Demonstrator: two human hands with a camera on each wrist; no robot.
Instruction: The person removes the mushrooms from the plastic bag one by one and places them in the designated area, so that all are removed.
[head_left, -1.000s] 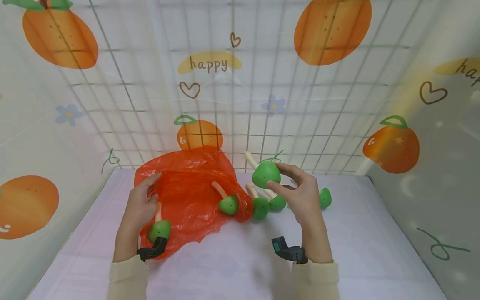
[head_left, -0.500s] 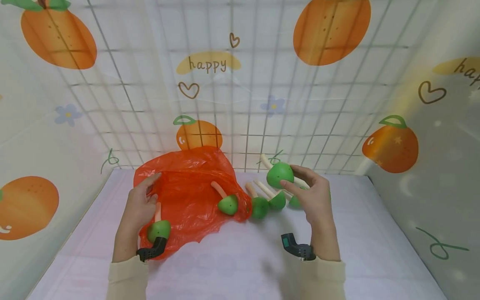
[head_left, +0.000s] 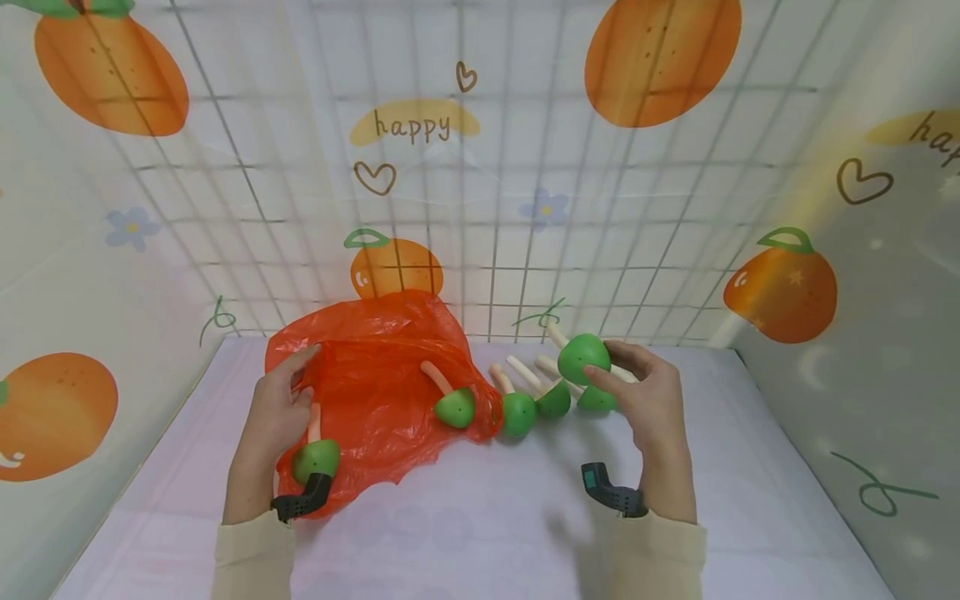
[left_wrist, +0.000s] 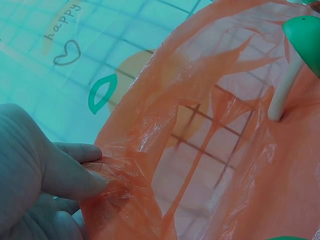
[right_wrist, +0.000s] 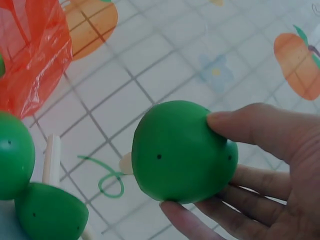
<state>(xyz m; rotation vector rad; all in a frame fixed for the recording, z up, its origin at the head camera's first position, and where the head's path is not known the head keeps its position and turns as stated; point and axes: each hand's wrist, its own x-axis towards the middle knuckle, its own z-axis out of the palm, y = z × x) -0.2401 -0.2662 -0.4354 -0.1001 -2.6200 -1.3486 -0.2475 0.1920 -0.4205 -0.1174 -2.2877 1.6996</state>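
In the head view my right hand [head_left: 658,404] holds a toy mushroom [head_left: 583,358] by its green, black-dotted cap, above the table, pale stem pointing up and away. Thumb and fingers wrap the cap [right_wrist: 182,152] in the right wrist view. My left hand [head_left: 276,412] pinches the edge of a red plastic bag [head_left: 367,383] between thumb and fingers; the crumpled film [left_wrist: 125,175] shows there in the left wrist view. One toy mushroom [head_left: 455,409] lies at the bag's right part. Another mushroom [head_left: 318,458] lies beside my left wrist, partly covered by the wrist camera.
Right of the bag, a row of similar mushrooms lies on the white table: a near one [head_left: 519,415], a middle one [head_left: 555,401] and one [head_left: 596,399] beneath the held one. A patterned sheet over a wire grid [head_left: 495,208] stands behind the table.
My right hand has moved right and slightly down with the toy mushroom, uncovering mushrooms in the row and hiding the one farthest right. My left hand and the bag look unchanged.
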